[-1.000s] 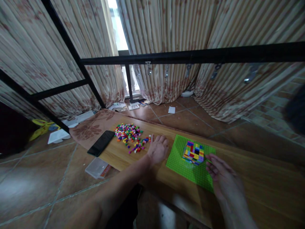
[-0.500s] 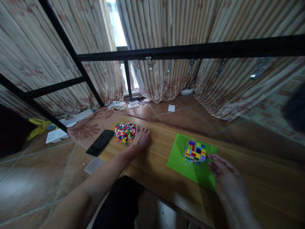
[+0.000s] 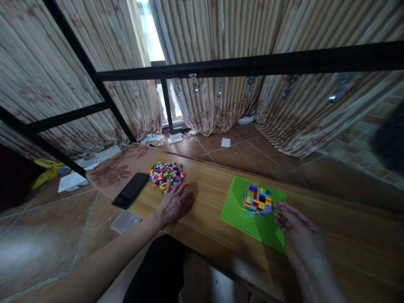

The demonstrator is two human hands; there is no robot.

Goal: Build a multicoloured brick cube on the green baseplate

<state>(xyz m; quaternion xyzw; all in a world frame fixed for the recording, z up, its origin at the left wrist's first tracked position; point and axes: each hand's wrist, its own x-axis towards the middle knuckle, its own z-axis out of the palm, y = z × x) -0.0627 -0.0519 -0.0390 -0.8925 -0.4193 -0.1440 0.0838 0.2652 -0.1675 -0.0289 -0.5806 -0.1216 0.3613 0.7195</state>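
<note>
My left hand [image 3: 176, 202] lies at the near right edge of a pile of small multicoloured toy bricks [image 3: 166, 171], its fingers stretched out and apart over the wood. The index finger reaches the lowest bricks. My right hand [image 3: 298, 229] hovers over the right edge of a green studded baseplate [image 3: 233, 202], thumb and fingertips pinched together. Whatever they may hold is too small to make out. Just left of those fingertips, a blocky structure of multicoloured bricks [image 3: 257, 200] stands on the baseplate, with a dark gap in its top.
The wooden table [image 3: 205, 185] bears a black phone [image 3: 131, 191] at its left end, partly over a brown patterned cloth [image 3: 116, 166]. A clear plastic lid or tray [image 3: 124, 221] sits by the near left edge. A black metal frame [image 3: 221, 67] rises behind the table.
My left hand has moved down and left along the pile's edge, uncovering bricks on the right side. My right hand stays pinched beside the brick structure, nearly still.
</note>
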